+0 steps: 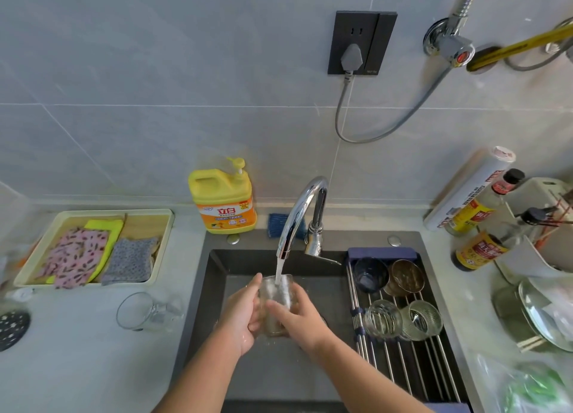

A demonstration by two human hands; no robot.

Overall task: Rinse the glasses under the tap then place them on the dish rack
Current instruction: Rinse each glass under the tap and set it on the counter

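Mid-rinse, frame centre: left hand [240, 315] and right hand [297, 318] both curl round the clear glass [277, 301] under the running tap [297, 214]. Next up, I reckon: tip it out, carry it right to the dish rack [403, 369]. A spare glass [145, 312] lies on the worktop [93, 357], left.

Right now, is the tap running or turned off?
Running. A white stream of water falls from the tap into the glass, which the left hand and right hand hold over the sink.
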